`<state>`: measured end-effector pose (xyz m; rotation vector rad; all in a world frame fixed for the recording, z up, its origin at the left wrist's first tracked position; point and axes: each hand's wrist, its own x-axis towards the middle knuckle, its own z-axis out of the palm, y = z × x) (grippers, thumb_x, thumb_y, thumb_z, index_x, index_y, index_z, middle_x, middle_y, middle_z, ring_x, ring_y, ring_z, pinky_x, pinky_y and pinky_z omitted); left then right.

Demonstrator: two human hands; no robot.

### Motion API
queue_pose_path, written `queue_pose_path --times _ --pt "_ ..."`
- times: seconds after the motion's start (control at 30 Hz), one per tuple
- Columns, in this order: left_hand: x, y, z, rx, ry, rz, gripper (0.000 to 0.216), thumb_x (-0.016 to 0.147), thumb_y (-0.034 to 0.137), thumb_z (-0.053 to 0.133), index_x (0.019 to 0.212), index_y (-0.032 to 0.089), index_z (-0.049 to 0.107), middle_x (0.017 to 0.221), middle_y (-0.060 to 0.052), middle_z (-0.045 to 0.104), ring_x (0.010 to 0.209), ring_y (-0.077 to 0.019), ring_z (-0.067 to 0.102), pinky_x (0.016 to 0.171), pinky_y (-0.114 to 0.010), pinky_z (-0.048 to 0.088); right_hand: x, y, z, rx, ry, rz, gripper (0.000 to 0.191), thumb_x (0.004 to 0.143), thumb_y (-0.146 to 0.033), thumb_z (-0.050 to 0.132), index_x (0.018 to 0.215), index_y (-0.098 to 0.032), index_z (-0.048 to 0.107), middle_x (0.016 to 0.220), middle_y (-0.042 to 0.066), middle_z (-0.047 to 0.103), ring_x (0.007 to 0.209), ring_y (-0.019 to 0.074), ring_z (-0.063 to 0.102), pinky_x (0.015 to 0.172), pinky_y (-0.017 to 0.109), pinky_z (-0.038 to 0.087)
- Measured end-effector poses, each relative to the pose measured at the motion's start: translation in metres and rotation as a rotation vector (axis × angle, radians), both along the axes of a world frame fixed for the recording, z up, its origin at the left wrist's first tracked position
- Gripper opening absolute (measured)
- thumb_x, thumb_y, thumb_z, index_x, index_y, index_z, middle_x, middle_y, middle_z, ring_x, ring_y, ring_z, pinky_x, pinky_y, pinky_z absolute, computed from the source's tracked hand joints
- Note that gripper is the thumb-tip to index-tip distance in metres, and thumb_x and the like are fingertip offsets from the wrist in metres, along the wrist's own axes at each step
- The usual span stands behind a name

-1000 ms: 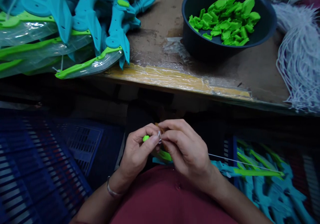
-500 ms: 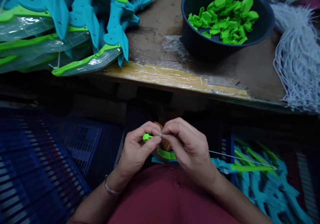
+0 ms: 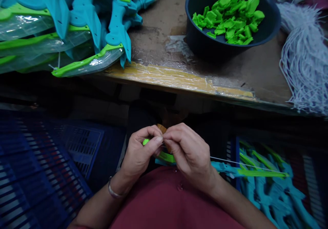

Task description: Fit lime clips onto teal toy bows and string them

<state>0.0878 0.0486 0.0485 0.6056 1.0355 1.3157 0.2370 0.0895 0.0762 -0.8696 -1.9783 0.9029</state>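
My left hand [image 3: 140, 152] is closed around a small bright green plastic piece [image 3: 145, 142], which shows only partly between thumb and fingers. The fingertips of my right hand [image 3: 191, 152] are pinched on a thin white string and meet the left fingertips. From behind my right hand the string [image 3: 238, 162] runs taut to the green tip of a turquoise and green toy bow [image 3: 222, 167]. That bow lies across my lap beneath both hands, its middle partly hidden. Whatever lies between the fingertips is covered.
On the table [image 3: 164, 17], a dark bowl [image 3: 205, 46] holds green plastic pieces. White strings [image 3: 302, 61] hang over its edge at right. Turquoise and green bows [image 3: 87, 17] are piled at left. Blue crates [image 3: 84, 143] stand at lower left; more bows [image 3: 271, 188] lie at lower right.
My fingertips have come closer together, and the green piece is more covered by my left hand. The right hand has moved slightly left and down; the bow's tip has shifted a little right.
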Motion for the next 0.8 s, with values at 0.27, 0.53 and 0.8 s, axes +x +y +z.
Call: queue_pose_path --times 0.27,0.53,0.8 --pt "-0.008 0.0 -0.008 -0.056 0.116 -0.022 0.017 0.081 0.032 0.082 0.072 0.019 0.076 0.059 0.003 0.055 0.047 -0.006 0.044 0.044 -0.018 0.034 0.002 -0.001 -0.004 -0.018 -0.004 -0.043 0.013 0.097 -0.006 0.054 0.094 -0.014 0.064 0.088 0.007 0.064 0.083 0.0158 0.06 0.074 0.03 0.051" --pt "-0.013 0.001 -0.002 0.074 -0.003 -0.149 0.014 0.084 0.032 0.078 0.08 0.019 0.078 0.071 0.001 0.055 0.056 -0.0084 0.047 0.052 -0.022 0.037 0.004 -0.002 -0.003 -0.064 0.022 -0.024 0.013 0.098 -0.007 0.055 0.093 -0.013 0.064 0.085 0.005 0.064 0.082 0.0138 0.059 0.075 0.028 0.049" --pt "-0.016 0.001 -0.001 0.091 0.049 -0.186 0.014 0.088 0.026 0.073 0.077 0.02 0.077 0.073 0.0 0.058 0.064 -0.0111 0.049 0.057 -0.024 0.038 0.007 0.001 -0.004 -0.136 0.043 0.154 0.022 0.096 -0.014 0.064 0.118 -0.012 0.067 0.097 0.007 0.064 0.089 0.0142 0.061 0.076 0.026 0.052"
